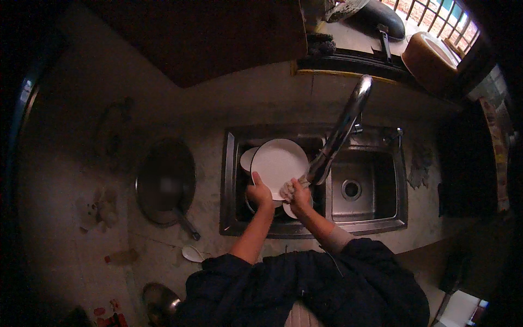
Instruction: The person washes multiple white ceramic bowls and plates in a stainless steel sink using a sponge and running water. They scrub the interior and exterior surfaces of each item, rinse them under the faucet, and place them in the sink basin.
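A white plate [280, 165] with a dark rim is tilted over the left basin of a steel double sink [229, 184]. My left hand [260, 194] grips its lower left edge, thumb on the face. A pale, crumpled scrubbing cloth or pad [287, 191] is in my right hand [301, 198], pressed against the plate's lower right part. Just above that hand ends the spout of a chrome faucet [342, 133]. Beneath the plate, more white dishes [248, 158] lie in the basin, mostly covered. Whether water is running is hard to see.
On the left counter lie a dark frying pan [161, 180] and a white spoon [192, 254]. The right basin [355, 175] has a round drain. Behind the sink, a wok-like pan [378, 20] and a brown pot [429, 59] sit on the barred window's ledge. A grey rag [419, 169] lies at right.
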Available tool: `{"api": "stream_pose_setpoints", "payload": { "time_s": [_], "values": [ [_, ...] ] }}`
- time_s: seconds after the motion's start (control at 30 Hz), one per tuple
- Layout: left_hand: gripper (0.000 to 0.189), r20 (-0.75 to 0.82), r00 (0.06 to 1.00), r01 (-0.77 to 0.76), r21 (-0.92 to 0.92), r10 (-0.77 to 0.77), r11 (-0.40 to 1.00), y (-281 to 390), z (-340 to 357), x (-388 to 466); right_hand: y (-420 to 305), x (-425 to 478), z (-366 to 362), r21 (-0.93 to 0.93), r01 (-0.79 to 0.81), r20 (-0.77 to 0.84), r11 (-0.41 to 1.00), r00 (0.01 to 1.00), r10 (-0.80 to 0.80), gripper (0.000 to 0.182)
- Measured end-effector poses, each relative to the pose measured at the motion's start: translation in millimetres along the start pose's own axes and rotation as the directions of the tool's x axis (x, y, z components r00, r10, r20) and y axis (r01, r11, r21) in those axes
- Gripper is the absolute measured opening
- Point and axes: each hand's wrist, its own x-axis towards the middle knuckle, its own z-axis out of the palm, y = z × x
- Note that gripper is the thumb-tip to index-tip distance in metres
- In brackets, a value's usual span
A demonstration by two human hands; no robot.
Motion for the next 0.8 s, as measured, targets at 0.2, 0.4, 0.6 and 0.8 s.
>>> {"api": "stream_pose_setpoints", "payload": {
  "time_s": [0.2, 0.4, 0.6, 0.8],
  "values": [
    [0.041, 0.12, 0.992, 0.025, 0.195, -0.05, 0.98, -73, 10, 9, 29, 22, -57, 0.268, -0.362, 0.469, 0.893, 0.858, 0.208, 0.014],
    [0.03, 0.463, 0.811, -0.484, 0.188, 0.357, 0.855, -65, -40, 23, -45, -6, -13, -0.573, 0.193, 0.094, 0.796, 0.981, -0.17, 0.017],
    [0.019, 0.758, 0.383, -0.923, 0.294, 0.529, 0.247, -10, -33, 13, -55, 28, -28, -0.513, 0.858, 0.836, 0.01, 0.502, -0.222, 0.032],
    [0.012, 0.779, 0.402, -0.899, 0.235, 0.482, 0.37, -16, -13, 25, -57, -3, -4, -0.541, 0.813, 0.841, -0.214, 0.522, -0.144, 0.035]
  ]
}}
